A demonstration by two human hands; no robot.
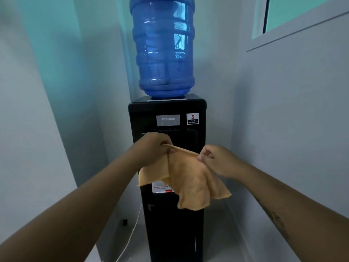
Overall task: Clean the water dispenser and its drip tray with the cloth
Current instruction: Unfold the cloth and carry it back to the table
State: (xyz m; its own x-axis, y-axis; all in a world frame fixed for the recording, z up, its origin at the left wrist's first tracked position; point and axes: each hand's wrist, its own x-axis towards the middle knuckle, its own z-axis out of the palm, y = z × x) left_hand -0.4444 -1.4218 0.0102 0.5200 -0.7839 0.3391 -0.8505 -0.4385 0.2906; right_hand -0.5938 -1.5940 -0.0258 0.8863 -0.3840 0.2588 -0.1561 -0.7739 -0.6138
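A black water dispenser stands in a corner with a large blue bottle upside down on top. In front of its tap recess I hold an orange cloth stretched between both hands. My left hand pinches the cloth's upper left edge. My right hand pinches the upper edge further right. The rest of the cloth hangs down and hides the drip tray area and part of a white label.
Pale walls close in on the left and right of the dispenser. A window frame is at the upper right. A white cable runs down the floor at the dispenser's left side.
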